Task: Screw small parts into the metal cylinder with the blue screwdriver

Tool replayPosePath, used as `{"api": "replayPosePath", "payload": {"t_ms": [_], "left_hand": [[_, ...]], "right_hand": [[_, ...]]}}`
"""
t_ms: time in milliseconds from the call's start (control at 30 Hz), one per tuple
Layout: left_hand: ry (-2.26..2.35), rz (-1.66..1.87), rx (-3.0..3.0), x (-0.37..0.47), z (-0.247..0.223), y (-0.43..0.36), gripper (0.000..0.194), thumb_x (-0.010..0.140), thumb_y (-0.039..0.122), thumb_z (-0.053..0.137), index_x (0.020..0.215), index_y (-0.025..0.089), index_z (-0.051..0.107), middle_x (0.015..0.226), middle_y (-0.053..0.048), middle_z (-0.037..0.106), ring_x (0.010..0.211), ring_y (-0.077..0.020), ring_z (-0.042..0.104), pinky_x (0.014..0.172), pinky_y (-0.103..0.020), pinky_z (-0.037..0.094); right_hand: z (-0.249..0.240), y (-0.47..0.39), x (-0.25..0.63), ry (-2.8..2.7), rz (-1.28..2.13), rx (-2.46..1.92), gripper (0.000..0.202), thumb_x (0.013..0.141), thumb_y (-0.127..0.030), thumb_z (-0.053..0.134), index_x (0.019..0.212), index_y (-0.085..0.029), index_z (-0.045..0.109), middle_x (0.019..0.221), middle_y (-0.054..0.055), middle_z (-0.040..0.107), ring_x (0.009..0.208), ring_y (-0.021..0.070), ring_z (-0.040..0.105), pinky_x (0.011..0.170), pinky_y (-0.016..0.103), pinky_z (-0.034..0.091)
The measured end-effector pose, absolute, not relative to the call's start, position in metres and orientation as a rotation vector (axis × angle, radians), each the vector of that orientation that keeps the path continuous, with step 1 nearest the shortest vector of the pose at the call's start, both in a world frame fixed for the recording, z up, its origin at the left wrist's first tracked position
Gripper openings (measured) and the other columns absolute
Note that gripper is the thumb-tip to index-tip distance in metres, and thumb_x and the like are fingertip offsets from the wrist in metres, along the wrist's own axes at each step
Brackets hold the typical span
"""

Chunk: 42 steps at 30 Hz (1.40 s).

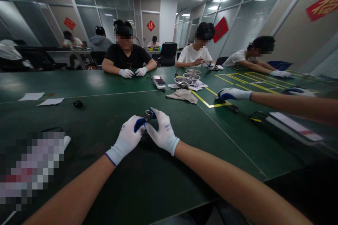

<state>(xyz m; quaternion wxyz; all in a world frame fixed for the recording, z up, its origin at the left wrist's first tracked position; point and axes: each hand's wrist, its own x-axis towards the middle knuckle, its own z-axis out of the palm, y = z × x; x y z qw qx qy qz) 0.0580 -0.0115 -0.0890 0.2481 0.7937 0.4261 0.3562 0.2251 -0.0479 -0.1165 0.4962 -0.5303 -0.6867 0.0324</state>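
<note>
While my half-curled left hand [128,136] and right hand [161,130] are gripping a metal cylinder [148,115] over the table [129,190], inside its near edge, I am aiming for even pressure, rim uncovered.

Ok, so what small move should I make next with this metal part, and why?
Perhaps turn the part slightly: its round end shows, but your left hand and right hand, both holding it, hide its lower portion, so turning may reveal more.
</note>
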Motion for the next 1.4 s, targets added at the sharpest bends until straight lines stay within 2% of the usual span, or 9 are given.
{"api": "replayPosePath", "payload": {"t_ms": [167, 267, 367, 433, 600, 900, 1100, 1300, 1400], "left_hand": [[1.147, 0.951, 2.179, 0.059, -0.092, -0.012, 0.015, 0.085, 0.029, 0.058, 0.094, 0.02, 0.065, 0.098, -0.009, 0.073, 0.094, -0.0282, 0.071, 0.088, -0.045, 0.058], [1.096, 0.931, 2.206, 0.057, -0.092, -0.009, 0.021, 0.088, 0.03, 0.057, 0.102, 0.02, 0.068, 0.105, -0.01, 0.073, 0.1, -0.0283, 0.07, 0.094, -0.046, 0.057], [1.076, 0.841, 2.273, 0.052, -0.091, -0.003, 0.025, 0.087, 0.03, 0.059, 0.108, 0.02, 0.07, 0.109, -0.011, 0.072, 0.104, -0.0287, 0.069, 0.097, -0.047, 0.055], [1.079, 0.732, 2.346, 0.047, -0.091, 0.0, 0.023, 0.084, 0.03, 0.063, 0.102, 0.02, 0.072, 0.107, -0.011, 0.071, 0.102, -0.029, 0.068, 0.096, -0.047, 0.055], [1.062, 0.556, 2.475, 0.039, -0.09, 0.003, 0.019, 0.08, 0.031, 0.069, 0.096, 0.022, 0.074, 0.105, -0.01, 0.07, 0.101, -0.03, 0.067, 0.096, -0.047, 0.054], [1.139, 0.603, 2.329, 0.042, -0.081, -0.003, 0.02, 0.089, 0.029, 0.059, 0.104, 0.023, 0.071, 0.106, -0.01, 0.075, 0.101, -0.0301, 0.07, 0.096, -0.047, 0.055], [1.086, 0.924, 2.07, 0.046, -0.053, -0.02, 0.024, 0.084, 0.028, 0.064, 0.106, 0.022, 0.071, 0.108, -0.008, 0.077, 0.105, -0.0279, 0.071, 0.099, -0.046, 0.056], [0.959, 0.955, 2.079, 0.048, -0.042, -0.035, 0.019, 0.085, 0.028, 0.067, 0.1, 0.022, 0.075, 0.101, -0.005, 0.075, 0.098, -0.0257, 0.071, 0.094, -0.043, 0.058], [0.956, 0.943, 2.175, 0.05, -0.04, -0.042, 0.012, 0.085, 0.029, 0.069, 0.092, 0.023, 0.076, 0.101, -0.005, 0.071, 0.095, -0.0245, 0.07, 0.089, -0.041, 0.059]], "right_hand": [[-0.116, -0.032, 0.205, -1.374, 0.303, -1.242, 0.034, 0.094, -0.048, 0.062, 0.115, -0.021, 0.066, 0.111, 0.011, 0.074, 0.105, 0.0275, 0.069, 0.097, 0.045, 0.054], [-0.117, -0.028, 0.212, -1.231, 0.413, -1.196, 0.036, 0.093, -0.055, 0.063, 0.106, -0.022, 0.067, 0.1, 0.009, 0.075, 0.095, 0.0259, 0.071, 0.089, 0.042, 0.058], [-0.12, -0.026, 0.226, -1.092, 0.412, -1.21, 0.042, 0.092, -0.061, 0.061, 0.106, -0.021, 0.066, 0.101, 0.01, 0.075, 0.096, 0.0266, 0.071, 0.09, 0.044, 0.059], [-0.123, -0.025, 0.234, -1.055, 0.417, -1.229, 0.046, 0.092, -0.064, 0.059, 0.109, -0.021, 0.064, 0.104, 0.011, 0.075, 0.095, 0.0267, 0.071, 0.09, 0.045, 0.059], [-0.125, -0.025, 0.242, -1.054, 0.51, -1.191, 0.05, 0.095, -0.066, 0.054, 0.12, -0.023, 0.058, 0.106, 0.01, 0.072, 0.084, 0.0231, 0.072, 0.078, 0.04, 0.063], [-0.117, -0.04, 0.225, -1.216, 0.619, -1.112, 0.035, 0.097, -0.049, 0.057, 0.123, -0.026, 0.052, 0.099, 0.005, 0.067, 0.086, 0.0205, 0.068, 0.078, 0.037, 0.06], [-0.108, -0.053, 0.214, -1.357, 0.464, -1.095, 0.031, 0.083, -0.026, 0.064, 0.112, -0.026, 0.052, 0.095, 0.003, 0.065, 0.084, 0.0212, 0.066, 0.077, 0.038, 0.058], [-0.101, -0.058, 0.209, -1.493, 0.368, -1.052, 0.015, 0.083, -0.022, 0.06, 0.094, -0.025, 0.05, 0.08, 0.0, 0.063, 0.069, 0.0185, 0.063, 0.063, 0.032, 0.052], [-0.1, -0.06, 0.209, -1.546, 0.377, -1.03, 0.016, 0.082, -0.02, 0.06, 0.094, -0.025, 0.05, 0.076, -0.002, 0.06, 0.064, 0.017, 0.059, 0.059, 0.03, 0.049]]}}
